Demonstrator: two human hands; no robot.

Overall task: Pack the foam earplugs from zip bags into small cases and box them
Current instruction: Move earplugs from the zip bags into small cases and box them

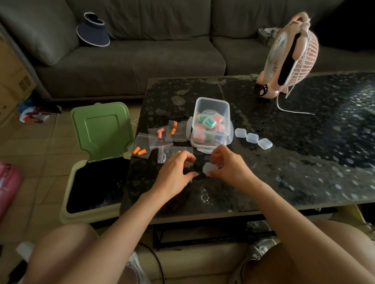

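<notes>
Pinching a small clear case (209, 169), the right hand (230, 164) sits just near of the storage box (212, 101); the left hand (175, 173) curls alongside, grip unclear.

The desk (309, 146) is black, speckled with pale grey flecks. The clear box (211, 105) shows cases filled with green, pink and blue. Orange earplugs (139, 151) and pink earplugs (160, 132) lie in clear zip bags (153, 139). Three spare cases (252, 137) are frosted bluish white; the case (208, 169) in the right hand (229, 166) is milky white. The bin (74, 180) is cream with a green lid (102, 128). The fan (278, 51) is pale pink with a black band and a black-and-white paw print (263, 92). The sofa (142, 61) is grey-brown, the visor (93, 33) navy edged in white.
</notes>
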